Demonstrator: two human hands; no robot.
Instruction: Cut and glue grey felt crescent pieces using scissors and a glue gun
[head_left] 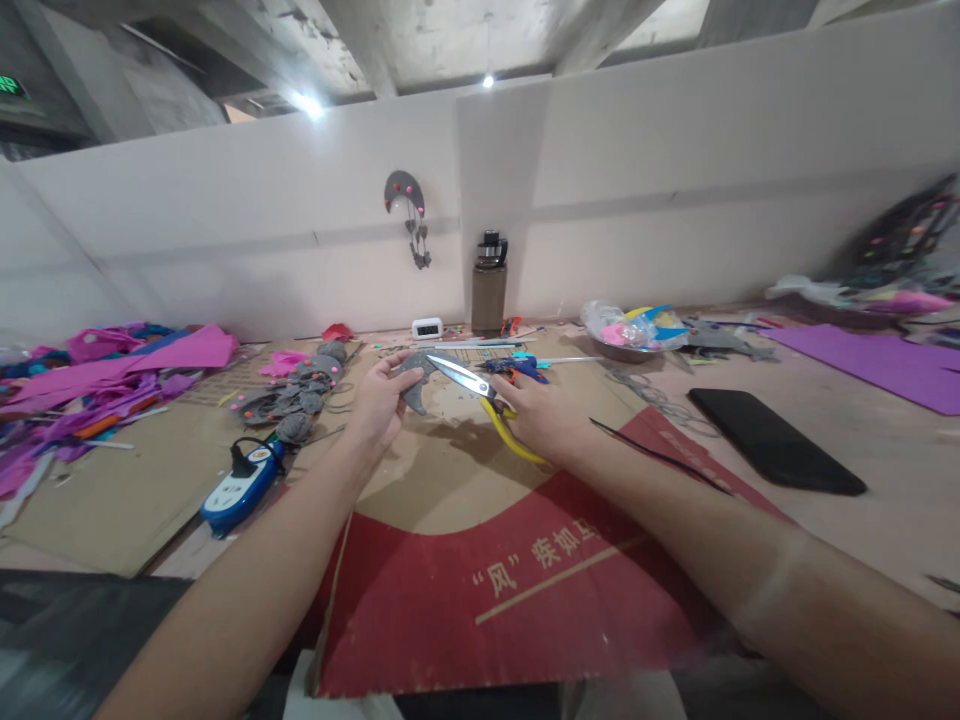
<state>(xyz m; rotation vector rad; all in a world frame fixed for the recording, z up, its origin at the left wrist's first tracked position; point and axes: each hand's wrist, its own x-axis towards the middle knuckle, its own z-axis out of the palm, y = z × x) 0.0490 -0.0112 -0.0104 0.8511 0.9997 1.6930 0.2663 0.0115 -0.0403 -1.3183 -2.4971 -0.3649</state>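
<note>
My left hand point(381, 398) pinches a small grey felt piece point(417, 384) just above the cardboard sheet point(465, 560). My right hand point(541, 412) grips yellow-handled scissors point(480, 392); their blades are parted and point left into the grey piece. A blue glue gun point(519, 368) lies just behind my right hand. Both forearms reach in from the near edge.
A pile of grey felt shapes point(296, 395) and a blue-white power strip point(244, 487) lie left; pink and purple felt scraps point(90, 385) further left. A black phone point(774, 440), a bowl of coloured bits point(626, 328), purple felt sheet point(885, 365), a bottle point(489, 285) and small clock point(427, 327) stand behind.
</note>
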